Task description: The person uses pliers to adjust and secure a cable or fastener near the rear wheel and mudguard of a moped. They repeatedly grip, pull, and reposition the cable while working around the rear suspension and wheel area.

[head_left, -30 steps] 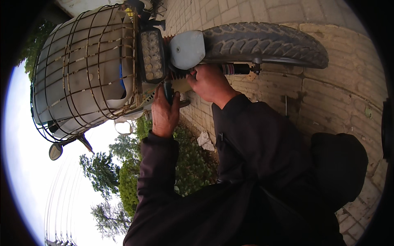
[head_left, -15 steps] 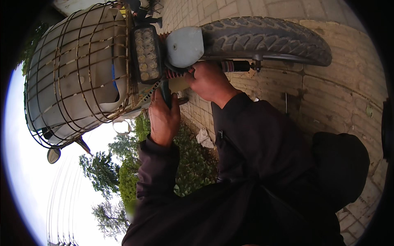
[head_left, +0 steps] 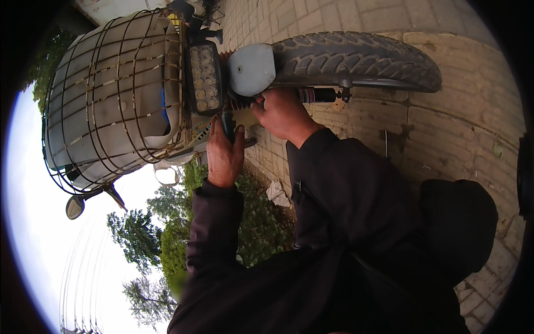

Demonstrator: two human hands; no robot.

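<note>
The front of a two-wheeled vehicle fills the upper view, its treaded tyre (head_left: 356, 60) pointing right. My left hand (head_left: 225, 158) is closed round a dark, handle-like piece (head_left: 227, 123) just below the lamp; whether it is a tool or a vehicle part cannot be told. Beside it, my right hand (head_left: 285, 114) is bent with its fingers curled in under a rounded grey plate (head_left: 252, 69). What those fingertips grip is hidden. A rectangular lamp with several round lenses (head_left: 204, 78) sits left of the plate. The shock absorber (head_left: 317, 94) passes behind my right hand.
A rusty wire basket (head_left: 92, 106) with a pale plastic container inside hangs at the left. A mirror (head_left: 75, 207) sticks out below it. Paving blocks (head_left: 456, 128) lie on the right, with a crumpled white scrap (head_left: 277, 192) beside green bushes (head_left: 264, 222).
The basket and lamp have shifted slightly right in view, while the tyre's far end sits a little lower and further left. Both hands keep nearly the same places and grips.
</note>
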